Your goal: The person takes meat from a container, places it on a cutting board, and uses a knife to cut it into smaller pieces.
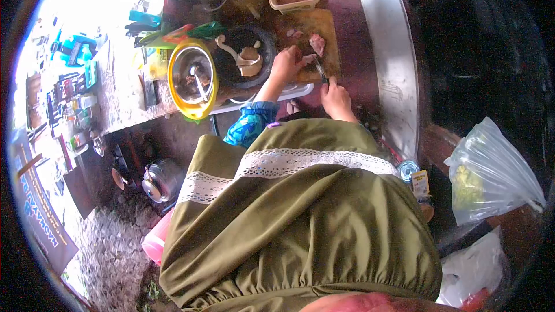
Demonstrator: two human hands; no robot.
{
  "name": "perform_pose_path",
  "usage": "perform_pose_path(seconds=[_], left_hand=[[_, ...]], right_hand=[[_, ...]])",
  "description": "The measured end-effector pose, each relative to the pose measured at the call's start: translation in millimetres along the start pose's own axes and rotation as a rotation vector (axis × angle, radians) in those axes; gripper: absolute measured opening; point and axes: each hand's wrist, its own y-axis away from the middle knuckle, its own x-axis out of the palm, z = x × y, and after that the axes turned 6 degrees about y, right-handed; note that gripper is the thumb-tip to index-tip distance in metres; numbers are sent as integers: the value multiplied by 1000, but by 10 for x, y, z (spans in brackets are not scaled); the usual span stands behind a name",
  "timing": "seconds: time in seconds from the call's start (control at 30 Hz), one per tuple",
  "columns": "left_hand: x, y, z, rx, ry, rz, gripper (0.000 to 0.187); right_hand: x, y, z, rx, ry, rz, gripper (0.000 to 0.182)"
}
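On the wooden cutting board [327, 22], my left hand [283, 65] pinches the end of a strip of raw meat [308, 59]. My right hand [337, 100] is closed around the dark handle of a knife [320, 69]. Its blade lies close to the held strip, over the near part of the board. Farther up sits a larger pinkish chunk of meat [317, 44], with small bits beside it. A white tub [276, 4] holding more raw meat stands beyond the board.
Left of the board is a dark round stone dish [267, 39] with pale pieces in it. Beside that, a yellow basin [215, 95] surrounds a metal bowl with a spoon. Pots [157, 180] stand low at left. A plastic bag [491, 173] hangs at right.
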Motion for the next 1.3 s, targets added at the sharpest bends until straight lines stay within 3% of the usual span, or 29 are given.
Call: perform_pose_path(seconds=[0.07,0.13,0.47,0.93,1.13,1.3], left_hand=[[-17,53,-43,6,-2,48,37],[16,87,-49,18,115,30,20],[126,33,66,102,54,-57,20],[182,-57,-25,-59,-16,27,14],[200,-60,-9,-74,51,-15,14],[174,-65,-6,-11,37,6,13]], right_hand=[[-63,13,87,-36,-25,-28,27],[-50,11,116,-74,-50,-56,26],[195,-81,68,-123,43,-61,26],[83,-185,258,-91,32,-2,21],[170,-129,122,-193,95,-82,23],[61,-212,316,-95,105,64,25]])
